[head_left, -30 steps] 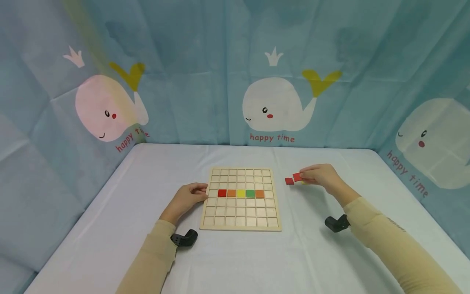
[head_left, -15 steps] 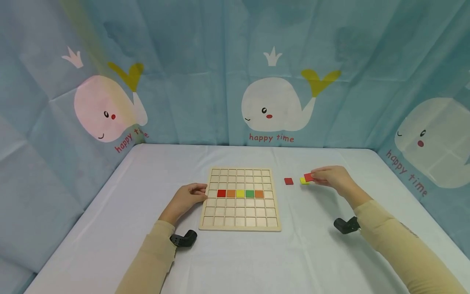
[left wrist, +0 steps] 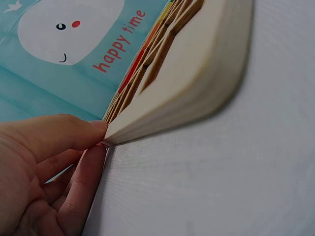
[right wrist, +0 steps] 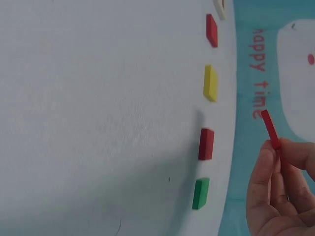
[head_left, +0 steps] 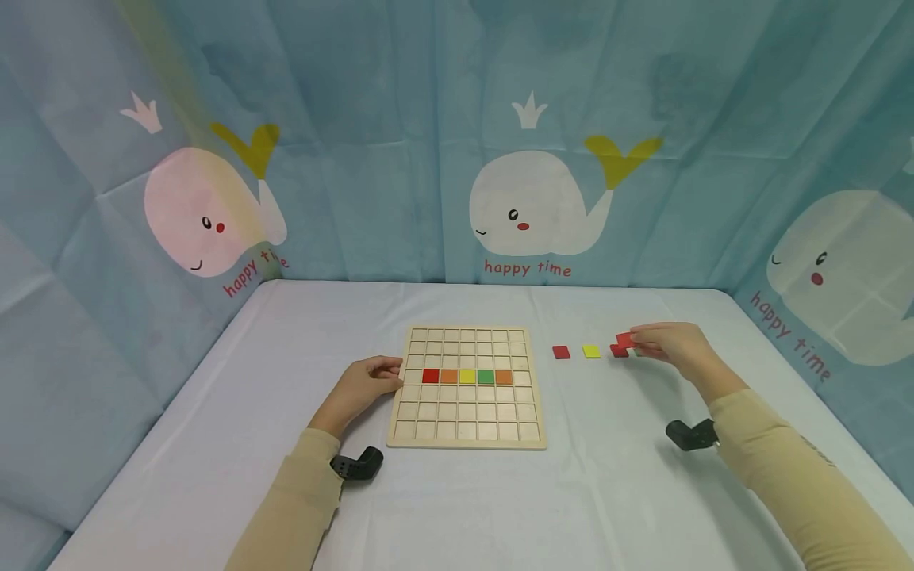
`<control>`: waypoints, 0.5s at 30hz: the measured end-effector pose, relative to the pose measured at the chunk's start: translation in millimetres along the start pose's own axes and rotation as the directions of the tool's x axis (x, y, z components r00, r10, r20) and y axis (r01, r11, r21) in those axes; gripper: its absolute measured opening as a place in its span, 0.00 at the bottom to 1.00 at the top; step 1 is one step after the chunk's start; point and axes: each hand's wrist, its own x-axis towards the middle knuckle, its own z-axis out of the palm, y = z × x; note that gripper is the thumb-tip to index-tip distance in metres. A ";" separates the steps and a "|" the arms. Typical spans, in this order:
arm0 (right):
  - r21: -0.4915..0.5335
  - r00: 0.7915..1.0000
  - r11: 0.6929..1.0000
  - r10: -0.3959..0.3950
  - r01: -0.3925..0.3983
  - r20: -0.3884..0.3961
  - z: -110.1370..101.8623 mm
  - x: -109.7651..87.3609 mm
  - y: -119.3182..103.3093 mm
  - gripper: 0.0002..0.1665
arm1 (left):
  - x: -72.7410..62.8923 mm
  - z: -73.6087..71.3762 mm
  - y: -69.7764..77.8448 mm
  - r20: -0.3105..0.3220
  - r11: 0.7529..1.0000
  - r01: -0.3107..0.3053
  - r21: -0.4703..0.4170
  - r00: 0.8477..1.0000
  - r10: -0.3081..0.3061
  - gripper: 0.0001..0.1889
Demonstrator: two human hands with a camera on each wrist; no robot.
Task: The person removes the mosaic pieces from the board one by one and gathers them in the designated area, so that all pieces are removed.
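My left hand (head_left: pixel 367 388) pinches the left edge of a wooden grid board (head_left: pixel 467 446); in the left wrist view the thumb and fingertips meet at its rim. One row of the board holds a red tile (head_left: pixel 431 376), an orange tile (head_left: pixel 449 376), a yellow tile (head_left: pixel 467 376), a green tile (head_left: pixel 485 377) and another orange tile (head_left: pixel 504 377). Between thumb and fingers, my right hand (head_left: pixel 673 346) holds a red square tile (right wrist: pixel 269 127) raised off the table. It hovers over a second red tile (right wrist: pixel 206 144) and a green tile (right wrist: pixel 201 193) lying on the cloth.
Left of those two, a red tile (head_left: pixel 561 352) and a yellow tile (head_left: pixel 591 351) lie in the same loose row, right of the board. A white cloth covers the table (head_left: pixel 457 515). A blue whale-print curtain (head_left: pixel 371 198) stands behind and at both sides.
My right hand has moved right along the loose row, carrying the red tile. The yellow tile has come into full view, and a red and a green one now show. The left hand stays put.
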 end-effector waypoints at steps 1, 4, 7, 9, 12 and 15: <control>0.016 1.000 1.000 0.007 -0.007 -0.006 -2.0 0.8 1.0 0.39 | -0.4 0.0 -0.1 0.002 1.000 0.002 0.001 1.000 -0.002 0.24; 0.059 1.000 0.998 0.014 -0.013 -0.017 -7.7 4.4 4.5 0.40 | -1.2 -0.3 0.5 0.001 1.000 0.006 0.005 1.000 -0.006 0.25; 0.097 1.000 0.995 0.008 -0.006 -0.016 -13.7 8.2 7.9 0.40 | -1.6 -0.3 1.0 -0.002 1.000 0.009 0.009 1.000 -0.009 0.25; 0.130 1.000 0.992 0.008 -0.005 -0.024 -17.8 10.8 10.1 0.39 | -1.5 -0.4 1.5 -0.003 1.000 0.007 0.013 1.000 -0.007 0.25; 0.157 0.999 0.988 0.013 -0.008 -0.031 -24.3 14.1 13.9 0.39 | -1.3 0.0 2.1 -0.005 1.000 0.011 0.017 1.000 -0.011 0.25; 0.160 0.999 0.987 0.027 -0.021 -0.038 -31.7 17.9 18.6 0.39 | -1.6 0.4 2.6 -0.008 1.000 0.017 0.011 1.000 -0.017 0.25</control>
